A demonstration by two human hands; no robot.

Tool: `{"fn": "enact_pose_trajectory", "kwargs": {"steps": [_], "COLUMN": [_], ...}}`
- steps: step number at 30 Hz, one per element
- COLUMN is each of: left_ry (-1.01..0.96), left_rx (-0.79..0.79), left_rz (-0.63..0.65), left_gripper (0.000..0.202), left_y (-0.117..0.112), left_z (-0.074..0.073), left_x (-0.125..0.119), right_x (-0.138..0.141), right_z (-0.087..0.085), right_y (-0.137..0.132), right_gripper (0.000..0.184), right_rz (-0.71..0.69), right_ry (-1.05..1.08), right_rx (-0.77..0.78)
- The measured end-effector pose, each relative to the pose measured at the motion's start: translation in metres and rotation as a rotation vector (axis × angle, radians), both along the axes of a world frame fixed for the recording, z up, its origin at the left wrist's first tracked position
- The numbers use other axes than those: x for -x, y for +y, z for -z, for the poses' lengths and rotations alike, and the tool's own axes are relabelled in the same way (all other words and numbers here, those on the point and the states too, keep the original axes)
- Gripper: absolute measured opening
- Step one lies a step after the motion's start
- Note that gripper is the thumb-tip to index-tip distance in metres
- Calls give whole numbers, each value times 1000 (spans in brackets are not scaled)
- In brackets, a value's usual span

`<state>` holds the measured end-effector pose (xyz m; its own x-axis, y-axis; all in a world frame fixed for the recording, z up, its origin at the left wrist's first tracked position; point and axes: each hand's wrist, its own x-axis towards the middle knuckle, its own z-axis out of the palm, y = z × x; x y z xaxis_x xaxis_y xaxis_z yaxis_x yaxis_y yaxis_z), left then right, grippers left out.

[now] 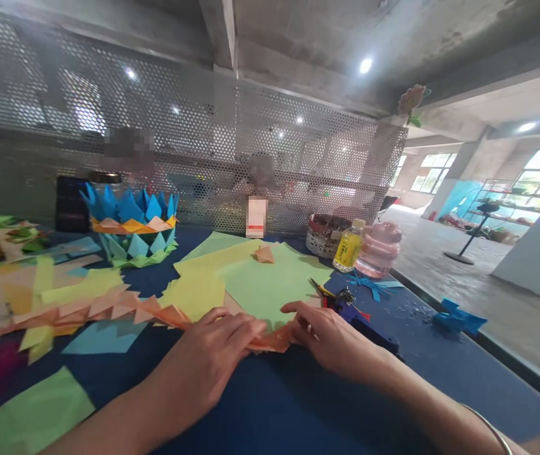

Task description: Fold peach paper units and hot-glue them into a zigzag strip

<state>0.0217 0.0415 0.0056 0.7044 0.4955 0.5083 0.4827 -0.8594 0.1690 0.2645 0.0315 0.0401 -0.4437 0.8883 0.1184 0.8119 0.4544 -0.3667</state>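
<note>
An orange folded paper strip (274,341) lies at the near edge of the green paper sheets, held at both ends. My left hand (225,341) presses its fingers closed on the left part of it. At its right end my right hand (320,328) grips it between thumb and fingers, with the index finger stretched over the green paper (270,284). A chain of folded orange paper pieces (118,306) runs leftward from beside my left hand; whether it joins the strip is hidden. One small folded orange piece (264,254) rests on the green paper.
A blue, orange and green paper crown (132,224) stands back left. Loose sheets, including a blue square (104,336), cover the left. To the right are pliers (327,292), a dark blue tool (365,325), a yellow-labelled bottle (347,248), a pink bottle (378,251) and blue scraps (460,318).
</note>
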Motion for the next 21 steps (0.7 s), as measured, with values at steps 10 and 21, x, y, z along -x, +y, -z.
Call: {"fn": "enact_pose_trajectory", "kwargs": {"steps": [10, 21], "left_ry": [81, -54], "left_rx": [-174, -53], "left_rz": [12, 39], "left_gripper": [52, 49], "left_y": [-2, 3], "left_z": [4, 9], "left_x": [-7, -4], "right_x": [3, -1], "right_z": [7, -10], "right_y": [-1, -3], "right_gripper": [34, 31], "right_rz": [-10, 61], "right_ry": [1, -30], "right_rx": [-34, -261]}}
